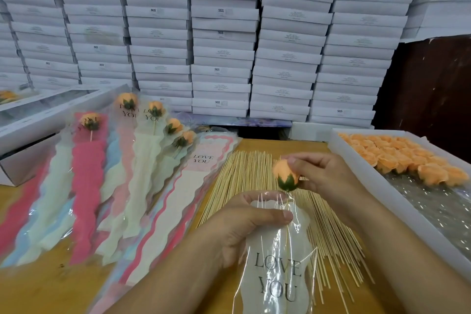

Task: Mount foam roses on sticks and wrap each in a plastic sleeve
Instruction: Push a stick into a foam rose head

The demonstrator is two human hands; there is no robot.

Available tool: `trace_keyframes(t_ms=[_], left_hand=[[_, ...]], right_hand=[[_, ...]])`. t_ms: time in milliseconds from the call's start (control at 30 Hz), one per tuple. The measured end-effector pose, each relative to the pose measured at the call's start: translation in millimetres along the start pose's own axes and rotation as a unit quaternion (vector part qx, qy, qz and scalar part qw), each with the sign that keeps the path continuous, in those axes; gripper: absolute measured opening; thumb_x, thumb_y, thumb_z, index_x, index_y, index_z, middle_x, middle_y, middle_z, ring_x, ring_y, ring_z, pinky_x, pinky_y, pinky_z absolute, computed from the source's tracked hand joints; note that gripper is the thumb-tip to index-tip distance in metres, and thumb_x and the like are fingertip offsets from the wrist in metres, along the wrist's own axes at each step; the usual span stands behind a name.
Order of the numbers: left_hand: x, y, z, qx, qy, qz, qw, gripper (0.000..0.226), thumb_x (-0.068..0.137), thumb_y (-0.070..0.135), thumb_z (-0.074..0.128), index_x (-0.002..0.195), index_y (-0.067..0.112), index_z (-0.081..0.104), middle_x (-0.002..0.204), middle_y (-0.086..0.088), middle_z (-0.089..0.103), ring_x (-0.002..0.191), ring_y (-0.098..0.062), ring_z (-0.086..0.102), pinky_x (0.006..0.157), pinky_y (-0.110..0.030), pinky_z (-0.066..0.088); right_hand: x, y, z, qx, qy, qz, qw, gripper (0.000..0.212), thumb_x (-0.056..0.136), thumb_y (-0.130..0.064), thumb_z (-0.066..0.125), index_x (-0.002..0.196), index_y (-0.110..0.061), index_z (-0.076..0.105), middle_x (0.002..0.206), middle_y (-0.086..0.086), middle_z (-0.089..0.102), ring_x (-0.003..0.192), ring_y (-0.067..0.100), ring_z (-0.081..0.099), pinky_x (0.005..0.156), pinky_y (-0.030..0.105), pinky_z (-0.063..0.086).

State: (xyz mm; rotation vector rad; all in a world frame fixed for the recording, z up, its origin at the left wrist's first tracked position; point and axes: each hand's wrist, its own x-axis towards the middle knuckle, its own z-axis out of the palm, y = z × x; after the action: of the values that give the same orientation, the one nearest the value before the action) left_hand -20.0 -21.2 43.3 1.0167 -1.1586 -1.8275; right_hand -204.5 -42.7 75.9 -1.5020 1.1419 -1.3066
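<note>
My right hand (pixel 323 173) pinches an orange foam rose (pixel 285 177) with a green calyx, held above the stick pile. Its stick runs down into a clear plastic sleeve (pixel 277 270) printed "LOVE YOU". My left hand (pixel 244 224) grips the sleeve's open top just below the rose. Loose bamboo sticks (pixel 244 181) lie spread on the wooden table under both hands. At the right, a white tray (pixel 356 158) holds several orange foam roses (pixel 397 158).
Several wrapped roses (pixel 142 120) lie fanned on the left over coloured sleeves. A stack of flat sleeves (pixel 188 186) sits beside the sticks. A long white box (pixel 38 120) stands at far left. White boxes (pixel 224 33) are stacked high behind the table.
</note>
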Motion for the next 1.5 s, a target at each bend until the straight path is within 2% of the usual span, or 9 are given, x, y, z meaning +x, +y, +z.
trace_keyframes(t_ms=[267,600,733,833,1000,1100,1267,1400,1500], left_hand=[[5,-3,-3,-0.016,0.036,0.016,0.999,0.062,0.064,-0.002,0.088,0.118,0.013,0.062,0.096,-0.015,0.077,0.076,-0.023,0.074,0.065,-0.029,0.058],[6,-4,1,-0.047,0.043,0.024,0.998,0.078,0.057,0.008,0.089,0.129,0.005,0.058,0.101,-0.020,0.076,0.074,-0.025,0.073,0.060,-0.029,0.058],[5,-3,3,-0.056,0.036,0.027,0.997,0.075,0.058,0.011,0.087,0.128,0.005,0.060,0.094,-0.017,0.076,0.069,-0.021,0.073,0.055,-0.026,0.056],[6,-3,3,-0.062,0.021,0.019,0.998,0.072,0.064,0.012,0.092,0.129,0.004,0.062,0.102,-0.018,0.074,0.079,-0.025,0.072,0.064,-0.030,0.057],[6,-2,2,-0.074,0.003,0.011,0.997,0.054,0.066,0.014,0.087,0.115,0.003,0.066,0.097,-0.018,0.073,0.077,-0.027,0.072,0.067,-0.033,0.059],[6,-2,2,-0.089,-0.004,0.011,0.996,0.052,0.068,0.010,0.082,0.115,-0.001,0.065,0.094,-0.017,0.072,0.074,-0.026,0.071,0.063,-0.032,0.060],[7,-1,0,-0.086,-0.003,0.008,0.996,0.061,0.081,0.002,0.076,0.138,-0.002,0.054,0.120,-0.026,0.067,0.090,-0.032,0.067,0.074,-0.037,0.060],[7,-2,-2,-0.062,0.001,0.000,0.998,0.056,0.081,0.001,0.076,0.134,0.004,0.057,0.120,-0.026,0.069,0.097,-0.033,0.069,0.080,-0.042,0.060],[7,-3,-1,-0.054,-0.006,-0.001,0.999,0.057,0.079,-0.001,0.078,0.132,0.001,0.059,0.103,-0.018,0.075,0.084,-0.026,0.072,0.073,-0.038,0.059]], right_hand=[[-9,11,8,0.000,-0.005,-0.005,1.000,0.016,0.091,-0.010,0.068,0.088,-0.021,0.080,0.090,0.002,0.079,0.082,0.018,0.075,0.069,0.020,0.058],[-14,13,10,-0.022,0.018,-0.009,1.000,0.020,0.090,-0.008,0.070,0.083,-0.024,0.081,0.088,-0.001,0.079,0.084,0.014,0.075,0.074,0.025,0.058],[-15,13,12,-0.059,0.016,0.002,0.998,0.023,0.092,-0.014,0.067,0.079,-0.027,0.081,0.089,-0.008,0.078,0.088,0.007,0.073,0.085,0.031,0.055],[-16,12,14,-0.068,-0.006,0.021,0.997,0.027,0.097,-0.029,0.060,0.081,-0.025,0.081,0.089,-0.007,0.078,0.088,0.003,0.071,0.089,0.033,0.052],[-18,10,17,-0.070,-0.026,0.027,0.997,0.039,0.099,-0.043,0.047,0.086,-0.028,0.080,0.090,-0.004,0.078,0.086,0.010,0.072,0.074,0.020,0.050],[-18,12,17,-0.076,-0.015,0.020,0.997,0.033,0.101,-0.040,0.047,0.097,-0.030,0.077,0.095,-0.006,0.077,0.093,0.008,0.070,0.090,0.032,0.051],[-19,11,15,-0.083,-0.033,0.021,0.996,0.032,0.098,-0.052,0.046,0.104,-0.038,0.074,0.092,-0.006,0.076,0.111,0.012,0.064,0.109,0.048,0.041],[-20,8,12,-0.078,-0.057,0.024,0.995,0.040,0.094,-0.061,0.046,0.104,-0.034,0.074,0.089,0.001,0.076,0.107,0.006,0.067,0.111,0.045,0.040],[-23,3,10,-0.084,-0.090,0.031,0.992,0.048,0.088,-0.064,0.042,0.103,-0.030,0.073,0.084,0.001,0.077,0.095,-0.007,0.068,0.098,0.028,0.039]])
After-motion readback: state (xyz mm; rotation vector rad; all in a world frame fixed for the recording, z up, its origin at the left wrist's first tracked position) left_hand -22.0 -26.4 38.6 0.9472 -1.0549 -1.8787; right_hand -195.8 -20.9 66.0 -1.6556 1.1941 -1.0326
